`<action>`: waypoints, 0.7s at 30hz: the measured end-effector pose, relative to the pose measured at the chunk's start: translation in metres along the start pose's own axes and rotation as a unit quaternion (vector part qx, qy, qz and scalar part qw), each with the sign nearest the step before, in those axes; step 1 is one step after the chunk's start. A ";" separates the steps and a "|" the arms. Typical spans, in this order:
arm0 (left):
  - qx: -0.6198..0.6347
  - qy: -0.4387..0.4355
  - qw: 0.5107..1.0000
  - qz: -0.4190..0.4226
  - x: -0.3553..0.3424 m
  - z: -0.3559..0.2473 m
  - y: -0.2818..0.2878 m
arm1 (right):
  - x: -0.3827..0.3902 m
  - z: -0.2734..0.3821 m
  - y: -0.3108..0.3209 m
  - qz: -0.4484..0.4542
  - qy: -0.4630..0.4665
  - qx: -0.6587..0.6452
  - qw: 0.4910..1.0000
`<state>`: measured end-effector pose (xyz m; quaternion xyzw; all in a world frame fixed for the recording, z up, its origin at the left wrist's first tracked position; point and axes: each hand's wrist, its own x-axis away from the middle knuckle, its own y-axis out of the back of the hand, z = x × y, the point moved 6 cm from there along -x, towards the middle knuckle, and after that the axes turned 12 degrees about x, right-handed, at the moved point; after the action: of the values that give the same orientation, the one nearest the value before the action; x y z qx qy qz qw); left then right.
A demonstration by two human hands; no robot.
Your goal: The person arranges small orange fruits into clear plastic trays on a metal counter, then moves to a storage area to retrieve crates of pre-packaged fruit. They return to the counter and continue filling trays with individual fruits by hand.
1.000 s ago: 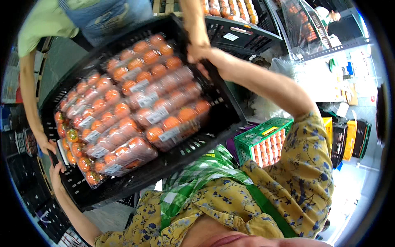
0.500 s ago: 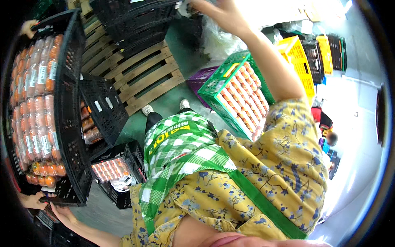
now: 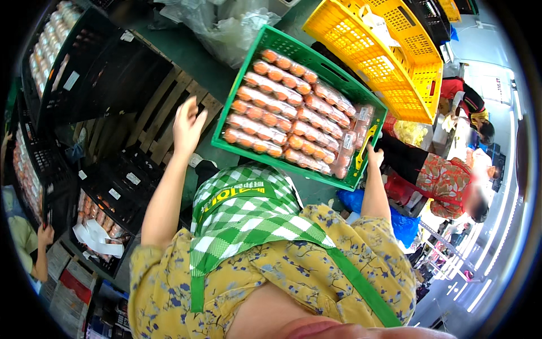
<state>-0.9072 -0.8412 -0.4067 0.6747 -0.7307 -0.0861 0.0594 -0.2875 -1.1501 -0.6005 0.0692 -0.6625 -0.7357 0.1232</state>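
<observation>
- One green crate of wrapped orange packs sits upper centre.
- Your right hand is nearer, clamped on the end with the yellow strip; the crate stretches up-left from it.
- Your left hand, fingers apart, is just left of the crate.
- Its long axis slants down rightward, strip end pointing lower right.

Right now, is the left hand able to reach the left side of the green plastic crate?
Probably yes: the left hand is open just beside the green plastic crate, and nothing visible stands between them. The right hand is at the opposite end. Depth is hard to judge.
</observation>
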 end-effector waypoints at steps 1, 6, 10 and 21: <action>-0.091 0.004 0.996 0.000 -0.022 0.006 -0.033 | -0.008 -0.010 -0.001 0.068 -0.055 -0.025 0.996; -0.202 0.060 0.973 0.097 -0.079 0.049 -0.107 | -0.004 -0.024 -0.063 0.211 0.003 -0.270 0.939; -0.141 0.207 0.967 0.049 -0.077 0.074 -0.109 | -0.005 0.009 -0.033 0.203 -0.017 -0.302 0.931; -0.134 0.170 0.975 0.046 -0.087 0.080 -0.116 | -0.003 0.016 -0.030 0.373 -0.146 -0.458 0.794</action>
<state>-0.8030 -0.7595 -0.5066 0.6307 -0.7222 -0.0646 0.2765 -0.2915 -1.1312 -0.6284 -0.3562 -0.2323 -0.8516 0.3066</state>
